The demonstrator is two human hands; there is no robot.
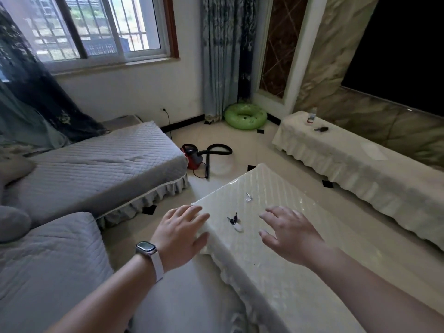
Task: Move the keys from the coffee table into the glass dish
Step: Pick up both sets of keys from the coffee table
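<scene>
A bunch of dark keys with a white oval fob [235, 222] lies on the white-covered coffee table [300, 260], between my two hands. My left hand [180, 234] hovers with its fingers spread at the table's left edge, a watch on its wrist. My right hand [288, 233] is spread open above the table, just right of the keys and apart from them. A second small silvery key-like item [248, 197] rests farther back on the table. I cannot make out a glass dish on the table.
A grey quilted sofa [96, 164] stands to the left. On the floor beyond the table are a red vacuum cleaner [192, 157] with a black hose and a green swim ring [245, 116]. A long white-draped bench [360, 169] on the right carries a small bottle and a dark object.
</scene>
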